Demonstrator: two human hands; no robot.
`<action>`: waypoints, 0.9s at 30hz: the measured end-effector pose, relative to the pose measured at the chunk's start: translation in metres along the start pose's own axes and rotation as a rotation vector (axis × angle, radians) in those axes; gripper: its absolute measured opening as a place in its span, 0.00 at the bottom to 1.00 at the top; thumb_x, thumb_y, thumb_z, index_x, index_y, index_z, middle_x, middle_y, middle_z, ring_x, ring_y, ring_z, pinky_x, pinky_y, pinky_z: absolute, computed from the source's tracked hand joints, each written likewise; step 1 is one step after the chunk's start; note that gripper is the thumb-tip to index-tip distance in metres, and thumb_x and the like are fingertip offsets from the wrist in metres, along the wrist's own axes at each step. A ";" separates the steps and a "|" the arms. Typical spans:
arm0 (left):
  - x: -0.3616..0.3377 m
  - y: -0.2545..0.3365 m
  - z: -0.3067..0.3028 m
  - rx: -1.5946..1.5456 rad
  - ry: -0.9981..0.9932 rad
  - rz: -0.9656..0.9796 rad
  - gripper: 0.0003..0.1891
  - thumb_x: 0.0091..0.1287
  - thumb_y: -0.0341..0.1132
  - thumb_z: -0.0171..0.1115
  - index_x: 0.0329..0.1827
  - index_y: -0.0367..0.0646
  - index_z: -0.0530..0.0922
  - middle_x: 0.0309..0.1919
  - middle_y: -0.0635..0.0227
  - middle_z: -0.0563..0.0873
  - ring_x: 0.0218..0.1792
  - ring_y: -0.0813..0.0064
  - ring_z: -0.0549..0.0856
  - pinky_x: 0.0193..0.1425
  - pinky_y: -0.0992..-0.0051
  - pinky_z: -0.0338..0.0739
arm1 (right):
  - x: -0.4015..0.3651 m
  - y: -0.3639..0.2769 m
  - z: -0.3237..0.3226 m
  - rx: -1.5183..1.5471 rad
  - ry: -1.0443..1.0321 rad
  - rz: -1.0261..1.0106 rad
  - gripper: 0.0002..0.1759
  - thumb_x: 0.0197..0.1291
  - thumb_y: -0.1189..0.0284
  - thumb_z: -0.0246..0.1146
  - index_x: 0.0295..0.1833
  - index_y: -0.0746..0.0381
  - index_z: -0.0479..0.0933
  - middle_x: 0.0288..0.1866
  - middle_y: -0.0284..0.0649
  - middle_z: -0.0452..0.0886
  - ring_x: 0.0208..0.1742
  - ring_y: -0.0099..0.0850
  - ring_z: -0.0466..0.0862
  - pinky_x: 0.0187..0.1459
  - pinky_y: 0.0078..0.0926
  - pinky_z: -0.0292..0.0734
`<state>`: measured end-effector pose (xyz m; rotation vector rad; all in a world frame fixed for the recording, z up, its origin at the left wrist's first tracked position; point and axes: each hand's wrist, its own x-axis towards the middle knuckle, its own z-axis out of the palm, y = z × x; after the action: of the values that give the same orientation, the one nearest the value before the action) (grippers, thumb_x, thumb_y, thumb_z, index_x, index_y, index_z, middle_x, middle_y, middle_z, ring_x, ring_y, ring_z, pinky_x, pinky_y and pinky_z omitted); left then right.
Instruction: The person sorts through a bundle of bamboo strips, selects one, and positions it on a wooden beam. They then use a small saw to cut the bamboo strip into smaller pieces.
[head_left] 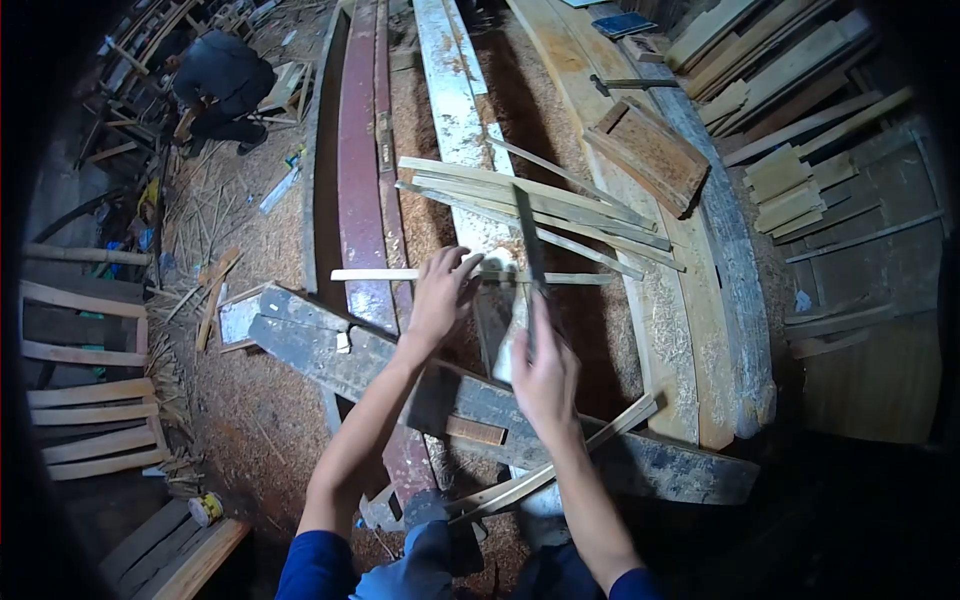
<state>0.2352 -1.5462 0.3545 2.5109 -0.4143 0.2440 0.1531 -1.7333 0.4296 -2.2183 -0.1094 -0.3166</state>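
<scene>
My left hand is closed over a thin wooden strip, which lies crosswise over a long white board. In my right hand is a handsaw, its dark blade pointing away from me and crossing over the strip just right of my left fingers. Several loose wooden slats lie in a fan beyond my hands. Below my wrists a thick, dark, worn plank lies at a slant across the long boards.
A maroon board runs along the left. On the right-hand planks lie a hammer and a wooden panel. Another person crouches at the upper left. Stacked boards stand right; wooden frames lie left.
</scene>
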 end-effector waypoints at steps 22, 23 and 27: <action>-0.224 0.150 -0.090 -0.008 -0.375 -0.230 0.48 0.70 0.66 0.61 0.85 0.47 0.59 0.85 0.52 0.55 0.87 0.52 0.49 0.88 0.49 0.38 | -0.154 0.026 -0.103 -0.451 -0.387 0.053 0.58 0.60 0.49 0.73 0.83 0.70 0.54 0.82 0.56 0.60 0.83 0.54 0.58 0.81 0.56 0.47; -0.230 0.170 -0.078 -0.022 -0.383 -0.240 0.52 0.65 0.67 0.66 0.86 0.48 0.58 0.85 0.52 0.55 0.87 0.52 0.49 0.88 0.48 0.38 | -0.158 0.037 -0.106 -0.393 -0.466 0.086 0.64 0.56 0.45 0.74 0.83 0.72 0.51 0.84 0.57 0.57 0.85 0.55 0.54 0.83 0.57 0.42; -0.252 0.213 -0.043 0.167 -0.569 -0.267 0.59 0.51 0.58 0.80 0.86 0.53 0.59 0.85 0.53 0.57 0.86 0.52 0.53 0.88 0.47 0.40 | -0.158 0.051 -0.123 -0.326 -0.625 0.061 0.66 0.47 0.49 0.81 0.83 0.68 0.54 0.85 0.58 0.54 0.86 0.52 0.52 0.83 0.57 0.42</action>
<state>-0.0779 -1.6285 0.4336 2.7372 -0.2764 -0.5735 -0.0130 -1.8561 0.4217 -2.5664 -0.3452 0.4326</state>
